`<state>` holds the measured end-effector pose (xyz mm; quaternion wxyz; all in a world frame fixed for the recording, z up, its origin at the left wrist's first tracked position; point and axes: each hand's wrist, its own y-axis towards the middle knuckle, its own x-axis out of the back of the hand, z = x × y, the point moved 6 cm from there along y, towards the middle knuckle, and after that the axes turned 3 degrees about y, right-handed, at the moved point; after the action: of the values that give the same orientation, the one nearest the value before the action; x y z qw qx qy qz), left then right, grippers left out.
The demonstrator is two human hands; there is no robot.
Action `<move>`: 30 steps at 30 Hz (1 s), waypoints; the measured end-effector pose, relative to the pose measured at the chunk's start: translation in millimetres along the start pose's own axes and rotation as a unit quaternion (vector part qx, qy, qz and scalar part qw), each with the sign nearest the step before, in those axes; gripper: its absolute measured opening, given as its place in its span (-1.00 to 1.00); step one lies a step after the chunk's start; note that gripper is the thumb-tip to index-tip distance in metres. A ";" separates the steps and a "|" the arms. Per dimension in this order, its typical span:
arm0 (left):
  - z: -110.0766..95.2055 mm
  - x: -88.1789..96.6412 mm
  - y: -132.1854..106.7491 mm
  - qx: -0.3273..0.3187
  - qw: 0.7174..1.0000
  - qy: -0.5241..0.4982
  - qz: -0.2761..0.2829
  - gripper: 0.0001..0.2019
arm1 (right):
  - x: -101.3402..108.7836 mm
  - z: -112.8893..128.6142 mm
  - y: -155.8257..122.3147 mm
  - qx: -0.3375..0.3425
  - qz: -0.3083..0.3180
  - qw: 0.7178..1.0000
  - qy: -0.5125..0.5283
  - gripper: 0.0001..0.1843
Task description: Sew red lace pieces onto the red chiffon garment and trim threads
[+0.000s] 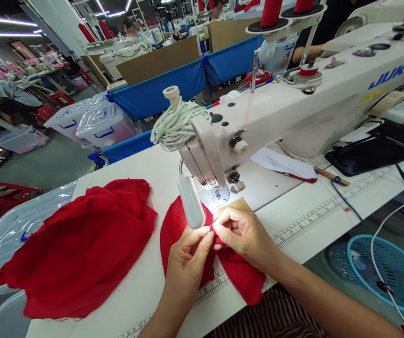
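Red cloth (242, 277) lies beneath and between the left hand (187, 256) and right hand (242, 231). Both hands, nearly closed, pinch it just beside each other.

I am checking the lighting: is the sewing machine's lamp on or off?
The lamp appears on: bright light falls on the needle plate and nearby red cloth, although its underside is hidden.

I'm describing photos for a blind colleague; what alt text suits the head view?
A person's left hand and right hand pinch a red fabric piece in front of a JUKI sewing machine. A red fabric pile lies to the left on the white table, a light-blue basket at lower right.
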<state>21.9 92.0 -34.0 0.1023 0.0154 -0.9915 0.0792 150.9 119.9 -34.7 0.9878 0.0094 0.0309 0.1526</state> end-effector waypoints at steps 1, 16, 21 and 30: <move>0.1 0.4 -0.2 -0.006 1.000 -0.006 -0.008 -0.86 | -1.0 -2.3 -0.6 -0.005 -0.001 1.000 0.006 -0.91; 14.8 -9.3 0.2 0.091 0.979 -0.183 0.006 -0.84 | -3.0 -2.5 -2.3 -0.005 -0.018 0.999 -0.042 -0.90; 15.8 -14.4 0.1 0.126 0.962 -0.242 0.028 -0.82 | -3.1 -0.3 -5.1 0.000 -0.014 0.998 -0.061 -0.85; 15.0 -14.2 -0.1 0.104 0.967 -0.230 0.025 -0.87 | -2.7 -1.1 -3.8 -0.007 -0.007 0.999 -0.041 -0.95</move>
<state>32.8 89.7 -51.4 -0.1327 0.0195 -0.9747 0.1791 149.3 115.4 -35.7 0.9893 0.0090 -0.0107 0.1450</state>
